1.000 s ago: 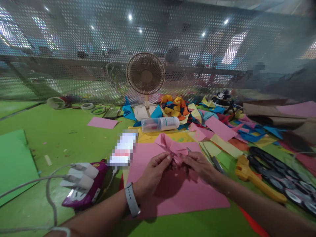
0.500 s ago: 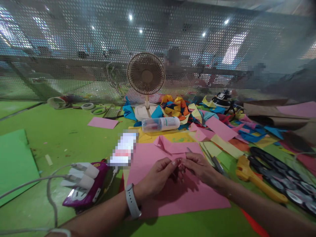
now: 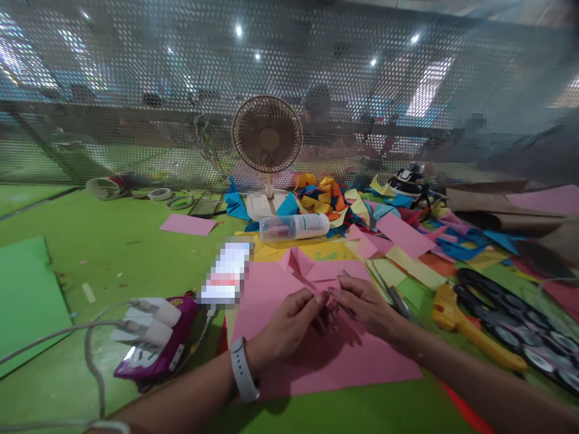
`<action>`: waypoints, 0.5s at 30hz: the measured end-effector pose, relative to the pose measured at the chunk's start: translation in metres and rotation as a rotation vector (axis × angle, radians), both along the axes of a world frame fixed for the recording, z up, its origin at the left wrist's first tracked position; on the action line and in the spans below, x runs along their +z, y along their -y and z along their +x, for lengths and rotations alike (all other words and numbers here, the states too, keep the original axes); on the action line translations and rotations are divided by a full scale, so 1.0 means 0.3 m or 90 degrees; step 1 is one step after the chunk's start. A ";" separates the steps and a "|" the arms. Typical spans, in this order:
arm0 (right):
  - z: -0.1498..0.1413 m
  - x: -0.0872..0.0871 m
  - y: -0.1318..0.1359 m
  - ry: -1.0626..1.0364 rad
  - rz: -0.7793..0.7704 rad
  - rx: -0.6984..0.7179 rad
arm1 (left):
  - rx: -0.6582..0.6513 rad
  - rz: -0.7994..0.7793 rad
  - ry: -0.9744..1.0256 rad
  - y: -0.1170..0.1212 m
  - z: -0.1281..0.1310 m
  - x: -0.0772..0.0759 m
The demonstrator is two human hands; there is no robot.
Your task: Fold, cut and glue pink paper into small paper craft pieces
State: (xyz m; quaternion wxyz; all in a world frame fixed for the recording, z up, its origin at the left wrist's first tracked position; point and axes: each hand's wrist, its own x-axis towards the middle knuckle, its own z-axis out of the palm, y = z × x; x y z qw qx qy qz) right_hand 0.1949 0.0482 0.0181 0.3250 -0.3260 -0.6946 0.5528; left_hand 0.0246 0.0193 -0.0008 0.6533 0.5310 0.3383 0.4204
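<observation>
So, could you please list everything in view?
Mesh: one, grey, back
Fan: one, beige, back
Rings: two, whitish, back
Bottle: one, clear, centre
Papers: many, multicoloured, right
Card: one, green, left
Phone: one, whitish, left
Power strip: one, purple, left
Plugs: two, white, left
Tool: one, yellow, right
Tray: one, black, right
Sheet: one, pink, centre
Folded paper: one, pink, centre
Table: one, green, beneath
Watch: one, white, wrist
Left hand: one, centre
Right hand: one, centre

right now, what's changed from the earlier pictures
The left hand has shifted slightly right, its fingertips now close to the right hand. Less of the folded pink paper shows between them; whether either grip let go is unclear. The beige desk fan and clear plastic bottle stayed put.
</observation>
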 end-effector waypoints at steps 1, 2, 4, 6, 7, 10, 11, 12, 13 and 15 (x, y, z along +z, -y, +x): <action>0.003 -0.010 -0.004 0.018 0.030 -0.018 | 0.000 -0.011 0.001 0.000 0.001 0.002; 0.005 -0.020 -0.007 0.034 0.054 -0.038 | -0.002 -0.021 0.001 0.001 0.001 0.005; 0.008 -0.034 -0.010 0.056 0.082 -0.077 | -0.005 -0.032 -0.007 0.001 0.002 0.008; 0.008 -0.036 -0.008 0.063 0.083 -0.094 | 0.002 -0.023 -0.018 0.000 0.002 0.008; 0.007 -0.033 -0.005 0.059 0.074 -0.092 | 0.006 -0.009 -0.022 -0.001 0.002 0.006; 0.003 -0.014 0.003 0.024 0.025 -0.047 | 0.011 0.038 -0.033 -0.002 0.001 0.005; 0.002 -0.008 0.006 0.009 0.009 -0.033 | 0.011 0.052 -0.035 -0.002 0.000 0.006; 0.000 -0.002 0.008 -0.004 -0.006 -0.020 | 0.010 0.064 -0.037 -0.001 -0.001 0.010; -0.001 0.003 0.009 -0.017 -0.017 -0.011 | 0.007 0.074 -0.039 0.000 -0.002 0.014; -0.004 0.008 0.012 -0.039 -0.038 0.011 | 0.000 0.087 -0.048 0.005 -0.005 0.024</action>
